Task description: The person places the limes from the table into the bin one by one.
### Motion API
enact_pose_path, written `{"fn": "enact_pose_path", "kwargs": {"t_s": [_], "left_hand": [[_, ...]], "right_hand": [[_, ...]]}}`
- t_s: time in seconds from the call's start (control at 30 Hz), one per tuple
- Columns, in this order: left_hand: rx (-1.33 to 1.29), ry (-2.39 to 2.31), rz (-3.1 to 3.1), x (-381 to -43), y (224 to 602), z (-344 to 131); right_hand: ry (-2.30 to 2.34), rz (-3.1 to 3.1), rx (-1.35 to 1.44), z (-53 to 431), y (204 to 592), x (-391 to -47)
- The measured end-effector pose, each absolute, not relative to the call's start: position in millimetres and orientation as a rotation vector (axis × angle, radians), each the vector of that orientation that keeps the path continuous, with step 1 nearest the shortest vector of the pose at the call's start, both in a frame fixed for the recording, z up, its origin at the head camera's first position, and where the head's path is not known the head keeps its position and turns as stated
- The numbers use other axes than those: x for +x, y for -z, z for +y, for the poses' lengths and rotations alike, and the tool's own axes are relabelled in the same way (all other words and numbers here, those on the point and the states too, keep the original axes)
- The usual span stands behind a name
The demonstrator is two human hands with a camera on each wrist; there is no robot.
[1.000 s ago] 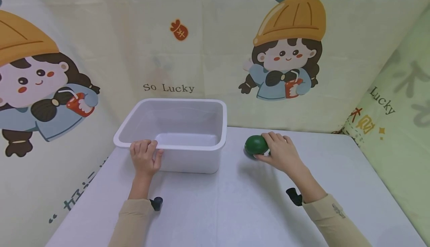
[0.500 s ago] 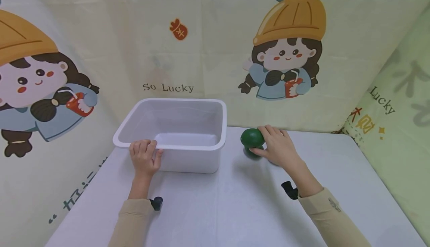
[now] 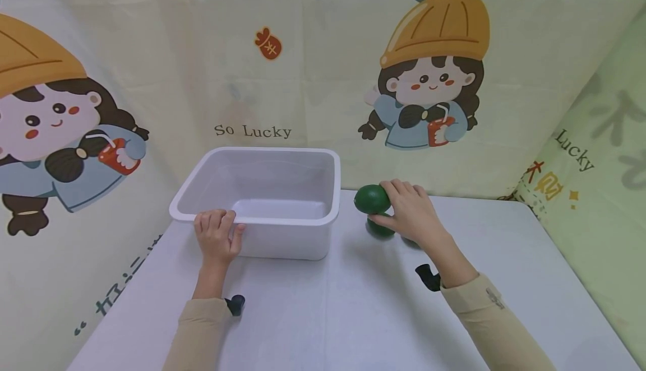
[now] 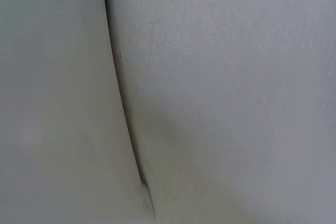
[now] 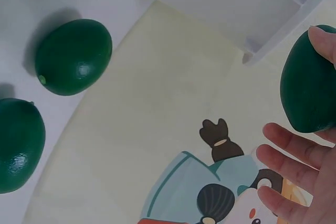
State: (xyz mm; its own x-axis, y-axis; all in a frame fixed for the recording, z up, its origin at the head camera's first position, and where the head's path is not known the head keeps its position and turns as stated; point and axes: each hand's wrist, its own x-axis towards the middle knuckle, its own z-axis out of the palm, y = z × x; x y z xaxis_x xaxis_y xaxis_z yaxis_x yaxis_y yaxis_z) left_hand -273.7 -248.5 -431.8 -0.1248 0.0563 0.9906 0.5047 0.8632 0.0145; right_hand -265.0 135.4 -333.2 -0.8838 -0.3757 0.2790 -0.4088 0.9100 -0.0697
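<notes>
My right hand (image 3: 416, 217) holds a dark green lime (image 3: 371, 199) between thumb and fingers, raised off the table just right of the bin. In the right wrist view the held lime (image 5: 304, 87) is at the right edge, and several fingers stretch out below it. Two more limes lie on the table: one lime (image 3: 381, 226) under the hand, partly covered by it, and another lime (image 3: 411, 242) mostly hidden behind the wrist. My left hand (image 3: 218, 239) grips the front rim of a white plastic bin (image 3: 287, 239), fingers over the edge and thumb outside. Nothing shows inside the bin.
A white cloth covers the table (image 3: 323, 315). Printed fabric walls (image 3: 323, 79) rise behind it and at both sides. The bin stands at the back left, close to the rear wall. The left wrist view holds only pale close surfaces, with no hand visible.
My right hand has lifted the lime off the table and moved it up and left toward the bin, uncovering the limes beneath. The left hand has stayed on the rim.
</notes>
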Motion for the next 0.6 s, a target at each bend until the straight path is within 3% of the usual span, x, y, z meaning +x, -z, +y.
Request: {"fn": "enact_pose_path", "kwargs": {"t_s": [0.6], "left_hand": [[-0.438,0.409,-1.666,-273.4,431.8,-248.2]], "right_hand": [[-0.220,-2.811,0.615,120.1,321.0,-275.4]]}}
